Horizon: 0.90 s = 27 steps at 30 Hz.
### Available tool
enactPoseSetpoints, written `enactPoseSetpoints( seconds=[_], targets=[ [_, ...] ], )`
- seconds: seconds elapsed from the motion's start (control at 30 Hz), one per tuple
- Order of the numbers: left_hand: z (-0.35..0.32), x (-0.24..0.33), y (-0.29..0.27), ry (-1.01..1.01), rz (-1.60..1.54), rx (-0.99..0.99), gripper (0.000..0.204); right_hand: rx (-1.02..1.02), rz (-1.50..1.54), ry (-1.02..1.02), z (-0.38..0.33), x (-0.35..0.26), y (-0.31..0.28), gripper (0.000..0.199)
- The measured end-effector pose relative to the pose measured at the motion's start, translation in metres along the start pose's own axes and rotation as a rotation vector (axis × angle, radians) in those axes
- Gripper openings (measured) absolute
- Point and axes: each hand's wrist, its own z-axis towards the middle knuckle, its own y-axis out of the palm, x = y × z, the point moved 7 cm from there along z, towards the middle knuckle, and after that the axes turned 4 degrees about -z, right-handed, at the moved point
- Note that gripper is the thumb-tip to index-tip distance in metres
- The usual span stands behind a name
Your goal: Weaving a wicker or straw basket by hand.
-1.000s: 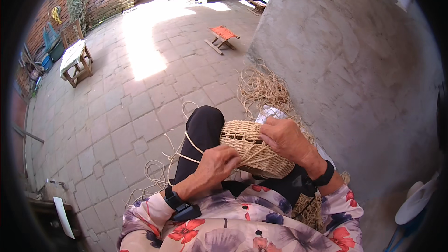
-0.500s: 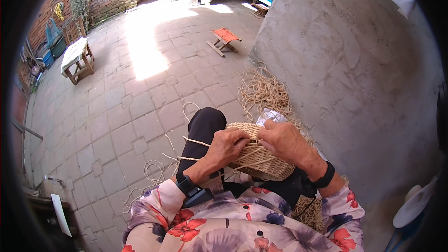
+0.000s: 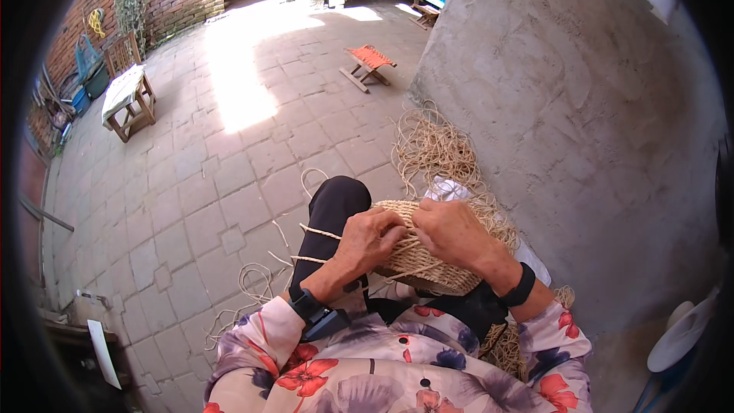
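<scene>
Resting on the person's lap, against a dark trouser knee (image 3: 336, 203), a half-woven straw basket (image 3: 428, 264) is seen in the head view, its ribbed side turned upward and its rim facing away from the body. The left hand (image 3: 369, 239) is laid on the near left part of the basket with the fingers curled down onto the weave, and a pale straw strand (image 3: 315, 231) is seen running out from under it to the left; whether the strand is pinched between the fingers cannot be told. The right hand (image 3: 453, 231) is set just beside the left, touching the upper part of the basket, with its fingers bent over the woven rows in a closed grip on the straw. A dark band is worn on each wrist, and floral sleeves (image 3: 382, 371) are seen at the lower edge. A loose pile of straw cord (image 3: 432, 149) is spread on the paved floor (image 3: 214, 183) beyond the basket, at the foot of a grey concrete wall (image 3: 566, 107). Well apart, a small folding stool with an orange seat (image 3: 369, 61) and a wooden stool covered with a cloth (image 3: 126, 95) are placed on the sunlit paving
</scene>
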Motion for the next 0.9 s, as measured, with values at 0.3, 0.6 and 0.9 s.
enactPoseSetpoints(
  seconds=[0.3,0.6,0.9],
  targets=[
    [-0.007,0.002,-0.003,0.044,0.148,-0.083,0.012,0.02,-0.017,0.202,-0.009,0.001,0.028,0.017],
    [0.038,-0.038,-0.02,-0.012,0.167,-0.072,0.018,-0.081,-0.085,0.346,-0.008,-0.003,0.035,0.025],
    [0.057,-0.054,0.025,-0.147,-0.281,-0.897,0.063,-0.031,-0.045,0.36,-0.017,0.007,0.038,0.023]
  ],
)
